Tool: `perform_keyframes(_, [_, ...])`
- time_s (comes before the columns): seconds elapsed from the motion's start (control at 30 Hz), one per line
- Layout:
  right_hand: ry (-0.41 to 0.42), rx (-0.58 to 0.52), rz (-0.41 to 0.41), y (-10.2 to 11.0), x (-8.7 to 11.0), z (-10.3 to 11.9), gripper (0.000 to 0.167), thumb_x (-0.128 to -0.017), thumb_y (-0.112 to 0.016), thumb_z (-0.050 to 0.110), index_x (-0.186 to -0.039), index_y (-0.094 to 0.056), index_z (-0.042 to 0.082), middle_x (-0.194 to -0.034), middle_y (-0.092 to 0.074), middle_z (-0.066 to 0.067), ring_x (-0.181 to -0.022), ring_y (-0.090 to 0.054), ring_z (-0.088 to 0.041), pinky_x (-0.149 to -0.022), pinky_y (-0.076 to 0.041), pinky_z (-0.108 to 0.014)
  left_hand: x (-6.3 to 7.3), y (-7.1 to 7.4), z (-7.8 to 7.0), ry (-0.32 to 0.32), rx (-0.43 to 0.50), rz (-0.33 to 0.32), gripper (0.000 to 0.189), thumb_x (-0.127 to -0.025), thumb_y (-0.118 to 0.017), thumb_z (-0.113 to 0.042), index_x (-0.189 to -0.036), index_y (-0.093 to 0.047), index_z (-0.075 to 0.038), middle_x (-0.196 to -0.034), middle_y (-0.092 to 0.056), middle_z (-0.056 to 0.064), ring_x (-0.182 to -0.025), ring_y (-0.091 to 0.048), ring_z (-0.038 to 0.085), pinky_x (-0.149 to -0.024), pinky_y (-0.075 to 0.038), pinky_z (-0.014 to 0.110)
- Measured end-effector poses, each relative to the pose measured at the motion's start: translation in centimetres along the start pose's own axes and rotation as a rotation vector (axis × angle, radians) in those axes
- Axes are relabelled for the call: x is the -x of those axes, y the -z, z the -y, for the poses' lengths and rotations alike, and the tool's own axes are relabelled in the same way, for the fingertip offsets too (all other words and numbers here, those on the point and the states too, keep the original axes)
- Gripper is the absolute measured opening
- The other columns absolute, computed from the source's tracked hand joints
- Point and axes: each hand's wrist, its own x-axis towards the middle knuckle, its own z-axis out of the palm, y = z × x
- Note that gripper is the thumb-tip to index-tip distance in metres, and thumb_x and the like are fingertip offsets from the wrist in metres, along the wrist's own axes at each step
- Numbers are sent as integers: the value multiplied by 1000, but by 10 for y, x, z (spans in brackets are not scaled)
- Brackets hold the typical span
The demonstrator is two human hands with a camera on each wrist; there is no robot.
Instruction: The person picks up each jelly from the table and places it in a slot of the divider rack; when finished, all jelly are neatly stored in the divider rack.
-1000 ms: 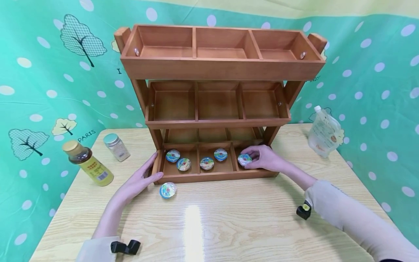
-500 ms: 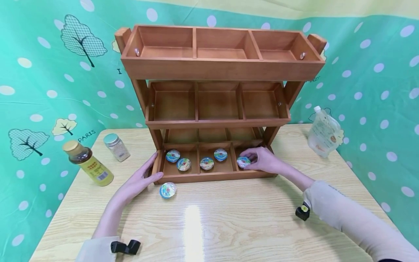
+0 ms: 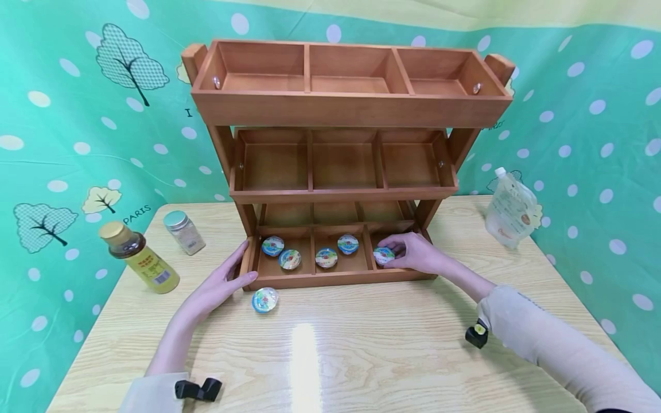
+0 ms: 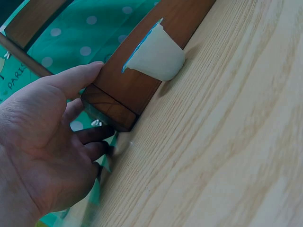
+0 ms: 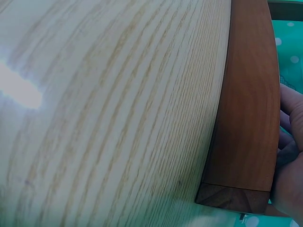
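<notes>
My right hand point(image 3: 415, 252) pinches a small jelly cup point(image 3: 384, 256) between thumb and fingers, inside the right compartment of the wooden rack's bottom tier. In the right wrist view the tier's front board point(image 5: 248, 104) hides that cup. At the other end, my left hand point(image 3: 222, 279) grips the left corner of the wooden rack point(image 3: 351, 109), thumb on the front board and fingers round the end. Near that thumb another jelly cup point(image 4: 158, 54) leans tilted against the front board, on the table. Two jelly cups point(image 3: 290, 259) sit in the left compartment and two point(image 3: 326, 258) in the middle one.
To the left are a yellow-labelled bottle point(image 3: 147, 261) and a clear jar point(image 3: 185, 232) with a teal lid. A clear spouted pouch point(image 3: 511, 209) stands on the right. Behind the wooden table point(image 3: 382, 344) hangs a green patterned cloth point(image 3: 57, 132).
My right hand has shifted the jelly cup slightly left and toward the front within the right compartment, then held still. The left hand stays in place.
</notes>
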Motion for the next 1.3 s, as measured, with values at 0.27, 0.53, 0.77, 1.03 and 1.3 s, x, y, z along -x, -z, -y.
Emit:
perform_keyframes(0.27, [5,-2,2,0,0,-1,50,-84,-87,20,-128,-70,5,-111,-75,-15,-100,-73,-24,-81,-64,-28,0,0,-1,22,-19,-6,87,-103,-60,-42,-167,-2,-31,-176,1,8,-162,2,42,-128,-9,66])
perform_keyframes(0.53, [23,-11,3,0,0,-1,53,-84,-87,20,-130,-68,2,-114,-74,-17,-101,-73,-27,-83,-64,-33,1,0,-1,23,-37,-13,86,-103,-60,-44,-167,-3,-33,-176,1,7,-162,1,42,-128,-10,67])
perform_keyframes(0.77, [19,0,-11,0,1,1,54,-85,-86,21,-132,-67,2,-116,-74,-15,-101,-73,-25,-84,-63,-33,1,0,-3,25,-47,-17,87,-102,-61,-44,-166,-3,-36,-176,0,7,-162,1,43,-127,-10,68])
perform_keyframes(1.03, [23,-76,-80,2,4,2,50,-91,-80,22,-135,-65,3,-121,-74,-14,-105,-71,-25,-89,-59,-31,1,0,-3,20,-50,-18,87,-102,-61,-43,-167,-4,-34,-176,0,8,-162,1,43,-127,-10,69])
perform_keyframes(1.3, [27,-193,-192,0,6,3,47,-94,-76,20,-135,-64,0,-128,-71,-21,-113,-71,-31,-89,-56,-18,1,0,-3,16,-43,-15,87,-102,-62,-43,-167,-4,-33,-176,0,9,-161,1,43,-127,-9,69])
